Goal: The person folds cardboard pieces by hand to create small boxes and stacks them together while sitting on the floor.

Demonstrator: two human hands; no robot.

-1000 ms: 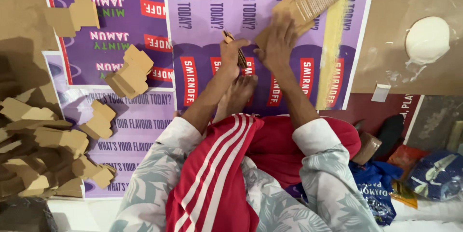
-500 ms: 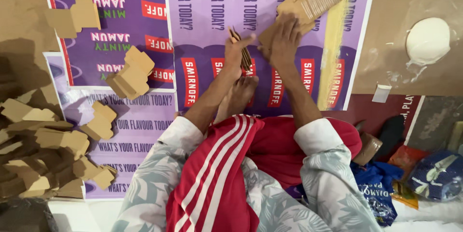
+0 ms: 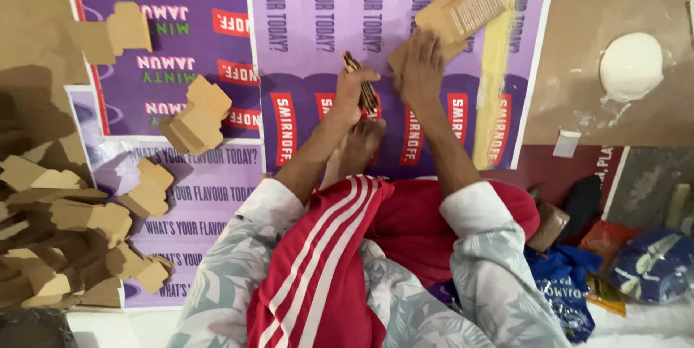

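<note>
I sit on the floor over purple printed posters (image 3: 318, 37). My left hand (image 3: 352, 91) is shut on a thin bundle of flat brown cardboard pieces (image 3: 363, 80), held on edge above my bare foot (image 3: 359, 149). My right hand (image 3: 421, 66) presses flat on the near end of a stack of cardboard blanks (image 3: 459, 12) lying on the poster. The two hands are close together, a little apart. A yellow strip (image 3: 496, 73) lies along the poster just right of the stack.
Folded cardboard pieces (image 3: 195, 117) lie scattered at the left, with a large heap (image 3: 50, 239) at the lower left. A white round lump (image 3: 630, 66) sits on the brown floor at the right. Bags and packets (image 3: 650, 265) crowd the lower right.
My left hand with the thin bundle has stayed near the stack. My right hand has slid slightly down the stack's near end. The view has shifted a little.
</note>
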